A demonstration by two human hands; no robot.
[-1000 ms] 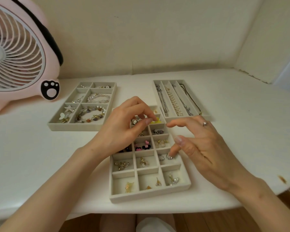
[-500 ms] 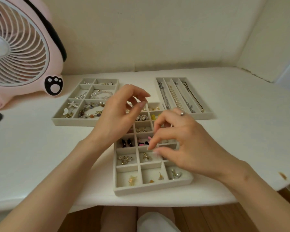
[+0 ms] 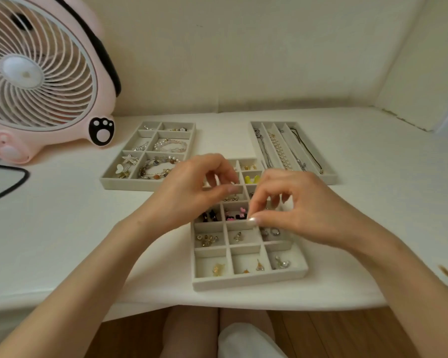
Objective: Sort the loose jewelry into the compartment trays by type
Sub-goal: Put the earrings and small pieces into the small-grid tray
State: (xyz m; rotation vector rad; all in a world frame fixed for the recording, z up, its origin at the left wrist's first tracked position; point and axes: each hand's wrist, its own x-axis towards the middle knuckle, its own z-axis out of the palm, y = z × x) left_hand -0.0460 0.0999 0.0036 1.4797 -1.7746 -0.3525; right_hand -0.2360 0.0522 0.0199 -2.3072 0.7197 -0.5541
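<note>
A grey earring tray (image 3: 248,279) with many small compartments lies in front of me and holds several earrings, among them a yellow pair (image 3: 252,179) and pink-and-black ones (image 3: 234,215). My left hand (image 3: 192,187) hovers over its upper middle compartments with the fingers loosely curled, the thumb apart from the index, and nothing seen in it. My right hand (image 3: 303,208) has thumb and fingertips pinched together at the edge of the pink-and-black compartment. Whether anything is between them is hidden. A bracelet tray (image 3: 140,186) sits at the back left, and a necklace tray (image 3: 330,179) at the back right.
A pink fan (image 3: 36,73) stands at the far left with a black cable (image 3: 16,184) on the white table (image 3: 62,241). Walls close off the back and right. The table's front edge runs just below the earring tray, with my knees (image 3: 192,332) under it.
My right hand swung left from beside the tray and closed its fingertips over the pink-and-black compartment. My left hand lifted off the yellow earrings and now hovers, curled, a little to their left.
</note>
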